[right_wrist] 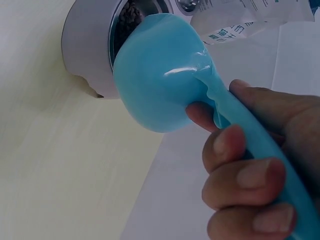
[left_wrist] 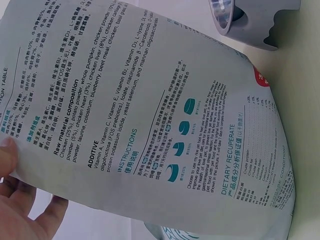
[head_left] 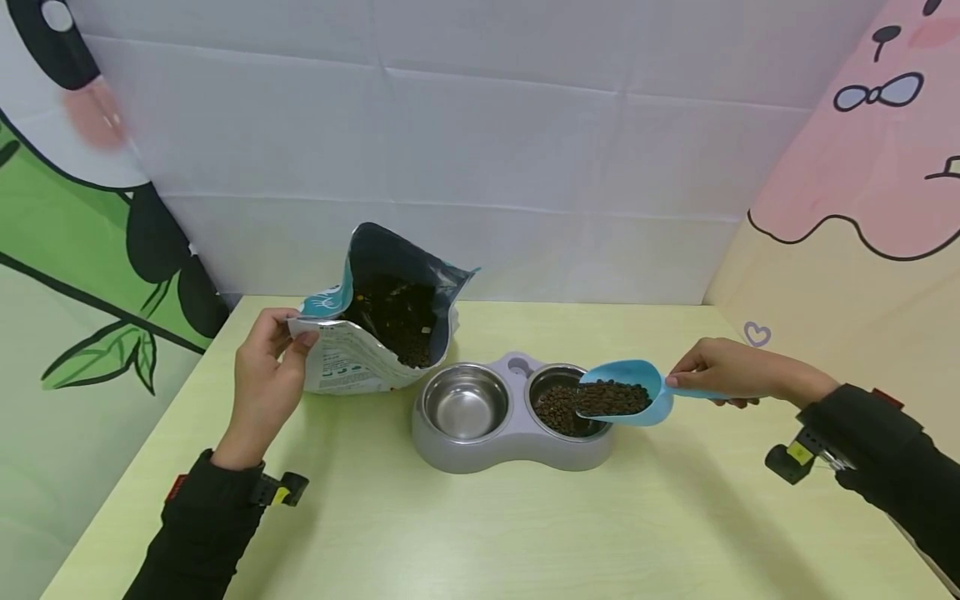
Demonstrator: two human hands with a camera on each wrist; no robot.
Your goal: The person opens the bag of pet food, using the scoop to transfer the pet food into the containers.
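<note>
Over the round steel right-hand bowl [head_left: 559,369] of the grey plastic double feeder [head_left: 517,448], I hold the blue plastic scoop [head_left: 660,406] of brown kibble [head_left: 617,398]; its long axis reaches left from my right hand [head_left: 723,369], the nearer one, gripping its handle [right_wrist: 265,137]; far left, my left hand [head_left: 272,379] pinches the open white-and-teal bag [head_left: 345,358].

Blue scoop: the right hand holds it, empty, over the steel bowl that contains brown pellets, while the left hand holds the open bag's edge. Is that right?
Not quite: the blue scoop isn't empty; the head view shows brown pellets in it. The rest stands: the right hand holds it over that steel bowl, the left hand the edge of the open bag.
</note>
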